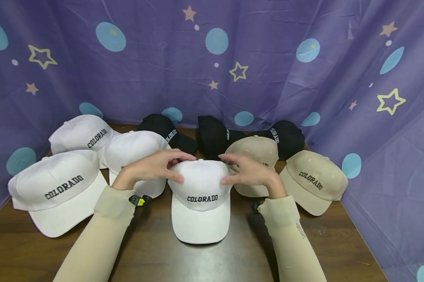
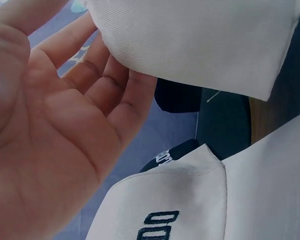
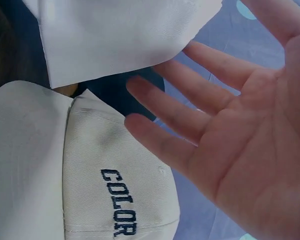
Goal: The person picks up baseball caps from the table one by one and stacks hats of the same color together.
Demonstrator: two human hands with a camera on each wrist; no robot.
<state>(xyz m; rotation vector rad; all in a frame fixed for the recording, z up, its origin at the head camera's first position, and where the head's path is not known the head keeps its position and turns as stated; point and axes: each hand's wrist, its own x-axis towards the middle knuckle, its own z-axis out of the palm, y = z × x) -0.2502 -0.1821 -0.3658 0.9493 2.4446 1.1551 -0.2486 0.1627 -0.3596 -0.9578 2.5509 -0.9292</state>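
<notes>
A white cap (image 1: pixel 202 176) with dark COLORADO lettering rests at the middle of the table, brim toward me. My left hand (image 1: pixel 155 168) is at its left side, thumb by the front of the crown and fingers reaching behind. In the left wrist view those fingers (image 2: pixel 100 75) extend loosely along the cap's edge. On the opposite side is my right hand (image 1: pixel 247 170), its thumb tip close to the crown. The right wrist view shows its fingers (image 3: pixel 190 85) spread and nearly straight, with some tips by the cap's lower edge.
More white caps, including a large one (image 1: pixel 53 184), stand on the left. Beige caps (image 1: pixel 312 176) are on the right. Several black caps (image 1: pixel 212 135) line the back, before a purple star-patterned curtain (image 1: pixel 261 23). Everything stands on a brown wooden table (image 1: pixel 145 258).
</notes>
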